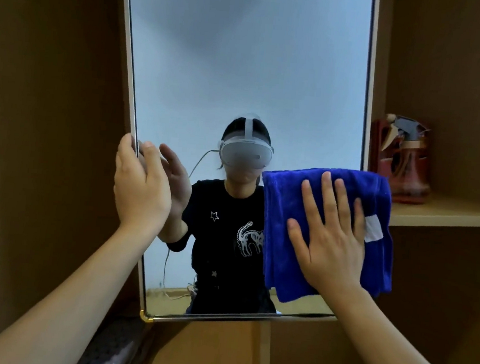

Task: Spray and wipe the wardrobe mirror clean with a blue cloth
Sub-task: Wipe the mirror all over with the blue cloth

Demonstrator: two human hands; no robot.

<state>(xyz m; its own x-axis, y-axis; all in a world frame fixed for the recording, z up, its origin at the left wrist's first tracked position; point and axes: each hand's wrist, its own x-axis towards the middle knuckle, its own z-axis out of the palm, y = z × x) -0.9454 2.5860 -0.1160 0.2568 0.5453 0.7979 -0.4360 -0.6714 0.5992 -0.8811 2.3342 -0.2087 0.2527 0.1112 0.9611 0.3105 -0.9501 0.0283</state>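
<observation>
A tall framed wardrobe mirror [244, 65] fills the middle of the head view. My left hand [141, 190] grips its left edge, thumb behind the frame and fingers on the glass. My right hand [330, 237] lies flat with fingers spread on a folded blue cloth [285, 215], pressing it against the mirror's lower right part. The cloth overhangs the mirror's right edge and carries a white label. A red-brown spray bottle [407, 165] with a dark trigger stands on the shelf to the right, untouched.
A wooden shelf [449, 215] runs to the right of the mirror, with wardrobe panels on both sides. A dark patterned item [117, 349] lies below the mirror's lower left corner. The glass reflects a person wearing a headset.
</observation>
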